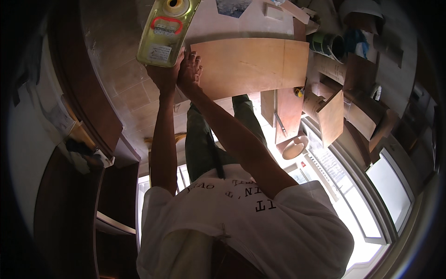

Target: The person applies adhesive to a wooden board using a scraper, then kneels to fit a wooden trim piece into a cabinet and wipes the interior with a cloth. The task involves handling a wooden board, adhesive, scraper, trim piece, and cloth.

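Observation:
A yellow-green rectangular metal can (174, 36) with a red handle and a round spout opening is at the top of the view, its spout end cut off by the frame's upper edge. My left hand (163, 78) grips its near end, with most of the fingers hidden behind the can. Close against it, at the can's lower right corner, is my right hand (189, 73). Its fingers show apart and slightly bent over the left end of a wide wooden board (251, 63). Whether the right hand touches the can or the board I cannot tell.
Beyond the board lies a dark hexagonal tile (233, 6). To the right are a dark bucket (327, 45), wood offcuts (331, 118), cardboard and a yellow tape measure (298, 92). Dark shelving (116, 190) stands at the lower left, and bright windows (344, 186) at the lower right.

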Demonstrator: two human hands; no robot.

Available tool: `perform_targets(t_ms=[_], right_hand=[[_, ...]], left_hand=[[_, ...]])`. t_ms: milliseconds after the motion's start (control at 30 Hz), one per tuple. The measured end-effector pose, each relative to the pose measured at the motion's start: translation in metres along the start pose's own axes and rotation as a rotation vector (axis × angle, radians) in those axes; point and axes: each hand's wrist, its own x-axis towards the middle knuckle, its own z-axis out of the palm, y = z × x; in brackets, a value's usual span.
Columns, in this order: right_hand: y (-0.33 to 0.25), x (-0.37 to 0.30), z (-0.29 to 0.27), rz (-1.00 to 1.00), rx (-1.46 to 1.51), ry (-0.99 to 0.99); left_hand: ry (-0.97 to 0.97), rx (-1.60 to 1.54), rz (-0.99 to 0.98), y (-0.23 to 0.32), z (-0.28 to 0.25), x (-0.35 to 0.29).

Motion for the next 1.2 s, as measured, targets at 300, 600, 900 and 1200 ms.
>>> perform_targets(t_ms=[300, 600, 900, 1200], right_hand=[[0.133, -0.04, -0.064, -0.105, -0.154, -0.003], [0.175, -0.008, -0.094, 0.103, -0.056, 0.164], [0.055, -0.041, -0.026, 0.066, -0.019, -0.086], [0.106, -0.08, -0.055, -0.105, -0.006, 0.022]], left_hand=[[-0.036, -0.397, -0.132, 0.02, -0.008, 0.005], [-0.068, -0.699, -0.178, -0.002, -0.002, 0.001], [-0.028, 0.021, 0.031, 0.0, -0.006, 0.003], [-0.041, -0.171, -0.013, 0.006, -0.009, 0.002]])
